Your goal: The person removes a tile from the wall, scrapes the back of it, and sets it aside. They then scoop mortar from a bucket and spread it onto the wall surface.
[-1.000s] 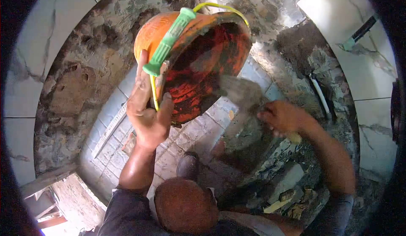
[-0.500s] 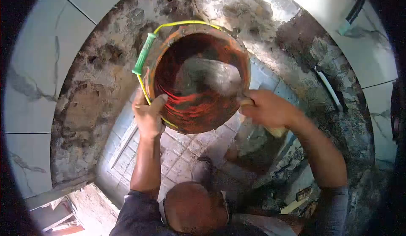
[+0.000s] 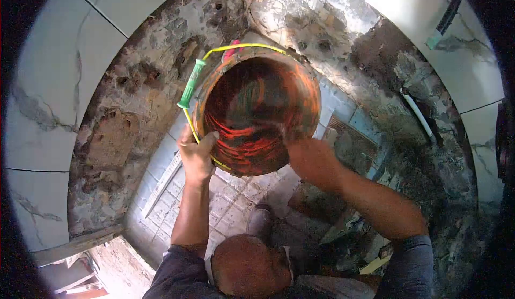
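A round bucket point(image 3: 244, 157) faces me with its mouth, its inner wall smeared with dark residue and orange-red streaks. My left hand point(image 3: 197, 151) grips its near left rim, thumb over the edge and fingers outside. The yellow wire handle point(image 3: 236, 47) with a green plastic grip point(image 3: 191, 84) arcs around the upper left of the rim. At the right side of the mouth, my right hand point(image 3: 316, 162) is closed and blurred by motion. It holds a trowel, whose blade is inside the bucket and hard to make out in the dark.
Below lies a dirty tiled floor point(image 3: 230, 202) with a shoe point(image 3: 259, 218) on it. Rough, patchy walls point(image 3: 112, 138) surround the corner, with white marbled tiles point(image 3: 37, 111) higher up. A white pipe point(image 3: 417, 111) sticks out on the right. A brush-like tool point(image 3: 445, 20) is at upper right.
My right hand has moved left over the bucket's mouth, and the trowel blade, visible before, has dropped into the dark interior. The bucket and left hand have shifted slightly down and right in view.
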`<act>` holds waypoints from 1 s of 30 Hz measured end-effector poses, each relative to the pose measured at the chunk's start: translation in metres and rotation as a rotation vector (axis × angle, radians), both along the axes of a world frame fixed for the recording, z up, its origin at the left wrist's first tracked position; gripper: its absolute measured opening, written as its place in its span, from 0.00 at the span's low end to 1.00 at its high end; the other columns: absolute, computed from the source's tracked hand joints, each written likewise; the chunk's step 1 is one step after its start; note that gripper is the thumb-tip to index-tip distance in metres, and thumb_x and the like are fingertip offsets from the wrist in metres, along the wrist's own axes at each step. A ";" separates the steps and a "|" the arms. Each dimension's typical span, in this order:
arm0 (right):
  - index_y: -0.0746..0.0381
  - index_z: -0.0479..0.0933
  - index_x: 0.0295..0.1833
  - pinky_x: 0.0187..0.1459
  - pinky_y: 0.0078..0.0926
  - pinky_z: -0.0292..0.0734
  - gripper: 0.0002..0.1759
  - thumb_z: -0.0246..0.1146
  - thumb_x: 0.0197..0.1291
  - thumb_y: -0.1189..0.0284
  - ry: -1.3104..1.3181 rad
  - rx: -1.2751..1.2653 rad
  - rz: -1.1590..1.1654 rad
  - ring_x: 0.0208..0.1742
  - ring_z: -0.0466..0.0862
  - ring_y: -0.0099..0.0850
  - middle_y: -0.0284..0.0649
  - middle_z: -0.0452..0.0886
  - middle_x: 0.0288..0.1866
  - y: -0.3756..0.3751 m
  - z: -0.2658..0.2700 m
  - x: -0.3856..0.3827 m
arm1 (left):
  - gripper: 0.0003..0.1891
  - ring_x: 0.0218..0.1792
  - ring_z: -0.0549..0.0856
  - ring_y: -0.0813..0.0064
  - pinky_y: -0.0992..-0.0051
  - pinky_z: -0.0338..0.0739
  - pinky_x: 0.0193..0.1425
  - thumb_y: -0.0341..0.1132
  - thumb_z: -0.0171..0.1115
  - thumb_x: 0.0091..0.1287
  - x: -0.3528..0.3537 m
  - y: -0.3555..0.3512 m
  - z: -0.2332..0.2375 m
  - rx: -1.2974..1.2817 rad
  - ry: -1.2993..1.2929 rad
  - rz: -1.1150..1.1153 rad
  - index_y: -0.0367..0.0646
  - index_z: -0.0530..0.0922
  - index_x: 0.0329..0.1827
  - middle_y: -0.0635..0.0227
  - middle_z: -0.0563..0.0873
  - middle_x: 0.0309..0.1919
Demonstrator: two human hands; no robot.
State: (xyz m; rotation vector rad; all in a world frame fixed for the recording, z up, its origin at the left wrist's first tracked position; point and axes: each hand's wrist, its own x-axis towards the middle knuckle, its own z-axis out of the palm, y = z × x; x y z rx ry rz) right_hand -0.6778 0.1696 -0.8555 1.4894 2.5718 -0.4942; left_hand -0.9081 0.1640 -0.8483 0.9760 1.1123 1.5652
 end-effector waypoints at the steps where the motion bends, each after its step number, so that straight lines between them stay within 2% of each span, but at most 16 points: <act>1: 0.67 0.67 0.47 0.30 0.36 0.77 0.13 0.46 0.57 0.75 -0.002 0.016 -0.033 0.31 0.81 0.42 0.48 0.78 0.31 0.001 0.002 0.000 | 0.24 0.44 0.78 0.76 0.75 0.69 0.53 0.16 0.54 0.48 0.002 -0.001 0.005 -0.002 0.008 0.006 0.33 0.72 0.53 0.66 0.80 0.44; 2: 0.67 0.67 0.47 0.30 0.36 0.77 0.13 0.46 0.57 0.75 -0.003 0.015 -0.033 0.31 0.81 0.42 0.48 0.78 0.31 0.007 0.004 -0.001 | 0.24 0.44 0.78 0.76 0.75 0.69 0.53 0.16 0.54 0.48 0.003 -0.001 0.009 -0.002 0.014 0.014 0.33 0.72 0.53 0.66 0.80 0.44; 4: 0.67 0.68 0.43 0.29 0.33 0.77 0.10 0.46 0.57 0.75 0.331 0.002 -0.321 0.31 0.82 0.41 0.48 0.78 0.30 0.022 0.010 -0.007 | 0.25 0.45 0.77 0.76 0.75 0.69 0.54 0.16 0.54 0.48 0.004 0.001 0.011 0.026 -0.005 -0.016 0.33 0.71 0.54 0.66 0.80 0.45; 5: 0.67 0.66 0.50 0.27 0.36 0.77 0.15 0.46 0.57 0.75 0.162 0.349 -0.160 0.30 0.81 0.41 0.50 0.77 0.33 0.017 0.013 -0.012 | 0.27 0.48 0.77 0.74 0.74 0.69 0.55 0.16 0.53 0.47 0.005 0.001 0.012 0.045 0.035 -0.031 0.32 0.69 0.55 0.64 0.78 0.48; 6: 0.67 0.66 0.50 0.27 0.36 0.77 0.15 0.46 0.57 0.75 0.163 0.356 -0.165 0.30 0.81 0.41 0.50 0.77 0.33 0.006 0.014 -0.012 | 0.29 0.51 0.77 0.71 0.73 0.70 0.57 0.16 0.51 0.46 0.004 0.001 0.013 0.062 0.077 -0.045 0.31 0.67 0.57 0.61 0.77 0.51; 8: 0.67 0.62 0.58 0.25 0.39 0.77 0.22 0.47 0.57 0.74 -0.189 0.468 -0.031 0.28 0.80 0.43 0.52 0.76 0.37 -0.010 0.015 -0.014 | 0.29 0.50 0.77 0.71 0.73 0.70 0.56 0.15 0.51 0.45 0.002 0.003 0.015 0.095 0.031 -0.036 0.31 0.68 0.57 0.61 0.77 0.50; 9: 0.65 0.56 0.64 0.24 0.41 0.77 0.29 0.49 0.55 0.73 -0.149 0.158 0.005 0.27 0.80 0.44 0.53 0.75 0.40 -0.010 0.020 -0.007 | 0.28 0.50 0.77 0.72 0.73 0.68 0.57 0.16 0.53 0.47 0.001 0.001 0.017 0.082 -0.001 -0.029 0.32 0.69 0.56 0.62 0.78 0.50; 13: 0.64 0.56 0.65 0.26 0.41 0.77 0.31 0.51 0.53 0.73 0.001 0.249 -0.155 0.27 0.81 0.41 0.53 0.75 0.39 0.001 0.034 -0.001 | 0.29 0.51 0.76 0.72 0.72 0.66 0.59 0.17 0.55 0.47 0.004 -0.003 0.022 0.089 0.020 -0.040 0.31 0.68 0.58 0.62 0.77 0.51; 15: 0.62 0.55 0.65 0.28 0.44 0.75 0.31 0.50 0.54 0.73 0.441 -0.001 -0.473 0.25 0.80 0.42 0.52 0.75 0.39 0.011 0.032 0.001 | 0.29 0.52 0.76 0.71 0.72 0.65 0.60 0.17 0.55 0.47 0.007 -0.004 0.024 0.107 0.008 -0.054 0.31 0.67 0.58 0.62 0.77 0.51; 16: 0.62 0.55 0.65 0.28 0.44 0.75 0.31 0.50 0.54 0.73 0.447 0.015 -0.477 0.25 0.80 0.42 0.52 0.75 0.39 0.005 0.031 0.002 | 0.29 0.50 0.77 0.71 0.72 0.67 0.58 0.17 0.54 0.45 0.008 -0.004 0.028 0.124 0.027 -0.024 0.31 0.68 0.57 0.62 0.78 0.49; 18: 0.61 0.57 0.65 0.28 0.46 0.73 0.28 0.48 0.56 0.73 -0.037 0.323 -0.111 0.24 0.79 0.43 0.53 0.75 0.38 -0.017 0.026 0.002 | 0.29 0.47 0.78 0.72 0.73 0.69 0.56 0.17 0.53 0.44 0.008 -0.003 0.030 0.149 0.045 0.008 0.32 0.69 0.56 0.62 0.79 0.47; 22: 0.62 0.57 0.65 0.26 0.43 0.73 0.29 0.48 0.55 0.74 -0.040 0.218 -0.131 0.24 0.79 0.42 0.54 0.74 0.39 -0.011 0.034 0.014 | 0.28 0.48 0.78 0.71 0.72 0.68 0.57 0.17 0.54 0.45 0.006 -0.005 0.026 0.188 0.206 0.060 0.31 0.69 0.55 0.62 0.78 0.48; 24: 0.62 0.57 0.65 0.25 0.44 0.72 0.29 0.48 0.55 0.73 0.362 0.070 -0.446 0.25 0.79 0.41 0.57 0.73 0.41 0.002 0.033 0.019 | 0.30 0.54 0.73 0.70 0.71 0.61 0.62 0.19 0.56 0.46 0.009 -0.009 0.031 0.197 0.200 0.015 0.29 0.66 0.58 0.59 0.76 0.52; 25: 0.62 0.57 0.65 0.25 0.44 0.72 0.29 0.48 0.55 0.73 0.365 0.079 -0.449 0.25 0.79 0.41 0.57 0.73 0.41 -0.003 0.031 0.016 | 0.31 0.57 0.71 0.70 0.70 0.58 0.64 0.19 0.57 0.47 0.010 -0.008 0.034 0.216 0.199 -0.005 0.27 0.64 0.59 0.58 0.74 0.54; 27: 0.64 0.58 0.64 0.25 0.46 0.73 0.27 0.48 0.57 0.71 -0.112 0.298 -0.238 0.24 0.78 0.45 0.60 0.73 0.42 -0.020 0.028 0.006 | 0.31 0.57 0.71 0.69 0.70 0.58 0.64 0.19 0.57 0.47 0.010 -0.004 0.036 0.247 0.199 0.000 0.27 0.64 0.59 0.58 0.74 0.55; 30: 0.65 0.59 0.62 0.24 0.44 0.74 0.27 0.50 0.56 0.68 0.012 0.230 -0.266 0.23 0.78 0.46 0.59 0.73 0.44 -0.020 0.038 0.018 | 0.31 0.58 0.70 0.68 0.69 0.57 0.65 0.19 0.58 0.46 0.011 -0.003 0.033 0.268 0.199 -0.001 0.27 0.65 0.59 0.57 0.73 0.56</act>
